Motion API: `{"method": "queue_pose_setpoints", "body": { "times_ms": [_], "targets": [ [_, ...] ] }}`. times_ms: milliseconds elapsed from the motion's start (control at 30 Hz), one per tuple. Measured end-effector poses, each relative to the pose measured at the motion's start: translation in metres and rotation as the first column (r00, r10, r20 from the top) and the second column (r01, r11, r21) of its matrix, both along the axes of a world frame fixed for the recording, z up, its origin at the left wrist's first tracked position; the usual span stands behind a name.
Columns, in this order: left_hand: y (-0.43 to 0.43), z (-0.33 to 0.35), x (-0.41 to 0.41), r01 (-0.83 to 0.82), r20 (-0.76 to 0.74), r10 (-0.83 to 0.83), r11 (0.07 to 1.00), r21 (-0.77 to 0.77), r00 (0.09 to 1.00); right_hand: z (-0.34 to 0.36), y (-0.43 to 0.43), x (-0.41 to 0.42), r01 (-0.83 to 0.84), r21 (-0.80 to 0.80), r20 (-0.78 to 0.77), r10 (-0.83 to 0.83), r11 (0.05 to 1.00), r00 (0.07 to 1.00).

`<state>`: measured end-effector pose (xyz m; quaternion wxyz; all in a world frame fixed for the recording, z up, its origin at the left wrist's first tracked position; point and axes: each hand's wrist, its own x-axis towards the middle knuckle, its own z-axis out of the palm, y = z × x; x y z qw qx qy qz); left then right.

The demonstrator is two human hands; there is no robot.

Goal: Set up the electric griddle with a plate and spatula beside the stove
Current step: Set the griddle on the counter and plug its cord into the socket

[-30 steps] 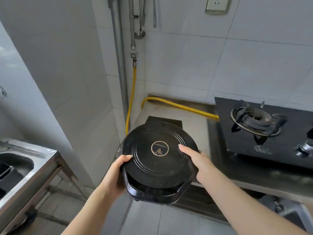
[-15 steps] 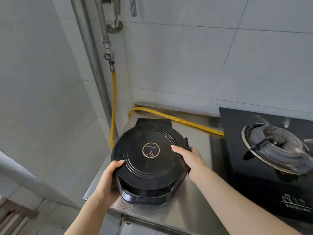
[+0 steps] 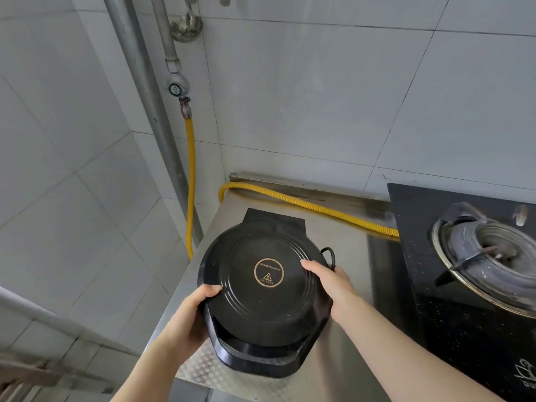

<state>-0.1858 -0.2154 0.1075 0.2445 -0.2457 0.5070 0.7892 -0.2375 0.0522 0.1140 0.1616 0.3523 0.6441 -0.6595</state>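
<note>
A round black electric griddle with its lid closed and a gold ring logo on top is over the left end of a steel counter, left of the black gas stove. My left hand grips its left rim with the thumb on the lid. My right hand grips its right side, fingers on the lid. I cannot tell whether the griddle's base touches the counter. A loop of black cord shows behind my right hand. No plate or spatula is in view.
A yellow gas hose runs down from a wall valve and along the counter's back edge to the stove. Grey pipes stand in the tiled corner. A ladle hangs on the wall. The counter's left edge drops to the floor.
The griddle, held in both hands, has travelled from in front of the counter's edge to over its left end. The view has closed in on the counter.
</note>
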Motion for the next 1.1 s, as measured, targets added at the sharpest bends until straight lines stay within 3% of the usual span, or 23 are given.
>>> {"method": "queue_pose_setpoints", "body": {
  "times_ms": [133, 267, 467, 567, 833, 1000, 1100],
  "targets": [
    [-0.010, 0.013, -0.017, 0.135, 0.041, -0.129, 0.967, -0.218, 0.991, 0.003, 0.002, -0.005, -0.003, 0.030, 0.037, 0.002, 1.000, 0.999],
    [-0.008, 0.022, -0.028, 0.247, 0.114, -0.223, 0.925, -0.288, 0.968, 0.005, 0.002, -0.009, -0.033, 0.095, 0.050, 0.029, 0.995, 0.998],
    [0.000, 0.030, -0.051, 0.228, 0.178, -0.160, 0.843, -0.487, 0.971, 0.003, 0.013, 0.003, -0.021, 0.204, 0.090, 0.002, 0.979, 0.996],
    [-0.001, 0.032, -0.048, 0.238, 0.172, -0.179, 0.868, -0.436, 0.969, 0.002, 0.020, 0.009, 0.034, 0.153, 0.142, -0.056, 0.988, 0.988],
    [0.008, 0.011, -0.008, 0.121, 0.217, -0.101, 0.989, -0.084, 0.971, 0.000, 0.007, 0.029, 0.161, -0.040, 0.259, -0.145, 0.986, 0.955],
    [0.017, 0.019, -0.021, -0.003, 0.188, 0.016, 0.997, -0.071, 0.982, 0.013, 0.001, 0.022, 0.154, -0.055, 0.196, -0.140, 0.987, 0.971],
    [0.017, 0.039, -0.045, -0.032, 0.206, 0.044, 0.998, -0.059, 0.978, 0.025, -0.001, 0.011, 0.231, -0.197, 0.125, -0.209, 0.953, 0.970]
  ]
}}
